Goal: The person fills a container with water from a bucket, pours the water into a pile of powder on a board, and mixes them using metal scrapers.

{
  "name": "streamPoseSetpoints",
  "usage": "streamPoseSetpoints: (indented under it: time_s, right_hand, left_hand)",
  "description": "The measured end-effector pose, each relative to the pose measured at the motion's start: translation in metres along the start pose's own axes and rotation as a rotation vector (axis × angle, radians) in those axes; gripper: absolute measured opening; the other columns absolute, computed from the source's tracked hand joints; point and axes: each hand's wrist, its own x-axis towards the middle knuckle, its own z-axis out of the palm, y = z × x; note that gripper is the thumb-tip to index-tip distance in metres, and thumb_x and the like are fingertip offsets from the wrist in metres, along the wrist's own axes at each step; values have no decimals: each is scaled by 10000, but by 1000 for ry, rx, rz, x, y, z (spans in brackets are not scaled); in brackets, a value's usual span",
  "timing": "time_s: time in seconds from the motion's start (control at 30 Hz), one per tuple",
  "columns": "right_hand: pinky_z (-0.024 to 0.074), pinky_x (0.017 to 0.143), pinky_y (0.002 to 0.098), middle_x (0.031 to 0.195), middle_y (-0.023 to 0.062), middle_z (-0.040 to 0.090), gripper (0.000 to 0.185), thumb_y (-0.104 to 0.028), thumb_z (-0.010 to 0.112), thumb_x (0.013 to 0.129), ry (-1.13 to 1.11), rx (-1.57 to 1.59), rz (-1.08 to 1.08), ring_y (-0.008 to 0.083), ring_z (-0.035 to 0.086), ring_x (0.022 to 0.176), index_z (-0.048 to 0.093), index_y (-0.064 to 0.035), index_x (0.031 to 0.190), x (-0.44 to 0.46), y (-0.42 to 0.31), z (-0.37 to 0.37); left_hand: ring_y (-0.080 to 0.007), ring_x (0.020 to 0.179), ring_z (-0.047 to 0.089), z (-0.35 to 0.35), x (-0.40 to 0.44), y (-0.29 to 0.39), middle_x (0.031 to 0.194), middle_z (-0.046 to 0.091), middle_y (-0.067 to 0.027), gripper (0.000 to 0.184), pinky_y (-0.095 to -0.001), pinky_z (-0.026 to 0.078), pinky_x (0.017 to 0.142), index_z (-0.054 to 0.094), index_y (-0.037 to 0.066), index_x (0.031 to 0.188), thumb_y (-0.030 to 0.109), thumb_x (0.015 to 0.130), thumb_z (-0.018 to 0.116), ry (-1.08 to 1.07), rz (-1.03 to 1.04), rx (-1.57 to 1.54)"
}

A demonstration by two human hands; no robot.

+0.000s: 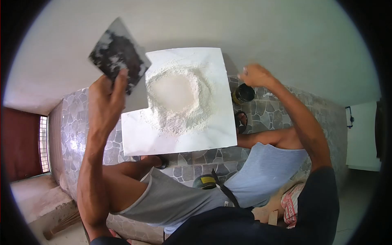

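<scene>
My left hand (109, 92) is closed on a flat square plate (122, 51), dark and smeared with white powder, raised at the left of the white board (139, 139). A pale grey flat piece (138, 97) shows below the plate, by the board's left edge; I cannot tell if it is held too. On the board lies a ring of white powder (175, 120) around a pool of cloudy liquid (173, 92). My right hand (258, 76) is raised past the board's right edge, fingers curled; whether anything is in them is too small to tell.
A black bucket (244, 94) stands on the stone-patterned floor (265, 112) below my right hand. A dark sandal (241, 122) is beside the board. A round container with a yellow band (206, 181) sits between my legs, and a red-and-white sack (292, 200) lies at the right.
</scene>
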Motion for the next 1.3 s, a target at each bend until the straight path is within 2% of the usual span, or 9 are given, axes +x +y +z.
streamPoseSetpoints:
  time_s: [0.03,0.1,0.17,0.33,0.57,0.83,1.0,1.1,1.3]
  right_hand:
    - [537,757,457,803,241,680,433,-383,688,859,-103,-42,87,406,685,797,677,49,887,15,35,30]
    - [586,535,376,761,198,700,325,-279,659,867,-263,-68,125,294,687,560,697,41,827,37,101,92]
    - [601,524,377,809,200,713,316,-261,713,832,-316,77,241,300,709,598,696,45,906,21,108,113]
    - [556,823,487,1082,271,681,500,-320,759,795,-144,-20,166,435,686,937,665,28,1141,32,147,214]
    - [523,833,497,999,279,689,403,-320,719,849,131,198,279,442,670,967,692,15,1071,23,150,263]
    - [503,745,516,860,273,667,325,-311,704,874,311,140,149,462,657,857,679,4,949,14,158,247]
    - [505,717,485,846,259,663,364,-344,729,867,246,65,-4,451,647,826,666,8,938,-18,155,158]
    - [507,772,496,943,249,663,457,-445,759,832,246,-2,4,416,658,873,683,-25,995,-36,149,101]
    - [500,626,381,829,118,565,407,-356,829,794,403,-59,-150,245,598,671,636,-15,905,-89,64,-28]
  left_hand:
    - [-58,512,402,-3,1,-4,550,474,12,428,-311,299,444,605,-20,716,303,997,609,10,6,-5]
    - [-58,501,378,-9,0,-13,543,460,25,438,-301,271,440,590,-7,694,310,995,613,46,5,38]
    - [-57,496,361,-11,1,-13,539,448,33,450,-296,252,439,578,1,675,317,994,616,66,-9,74]
    - [-46,499,356,-12,0,-15,541,434,38,467,-291,240,439,565,11,647,318,995,620,39,-44,36]
    - [-46,499,353,-11,7,-19,542,421,35,463,-296,253,439,554,11,661,320,1001,610,41,-70,-33]
    - [-77,492,418,-17,11,-17,529,467,-17,482,-314,318,432,548,-37,655,309,982,628,50,-56,5]
    - [-81,490,428,-20,10,-12,525,484,-32,493,-321,333,435,557,-44,664,328,984,614,56,-47,-49]
    - [-93,480,424,-22,9,-14,520,485,-37,495,-329,335,434,562,-44,668,335,983,613,54,-31,-76]
    - [-149,444,426,-25,2,-8,486,458,-70,505,-368,332,435,559,-53,649,326,981,596,73,59,-68]
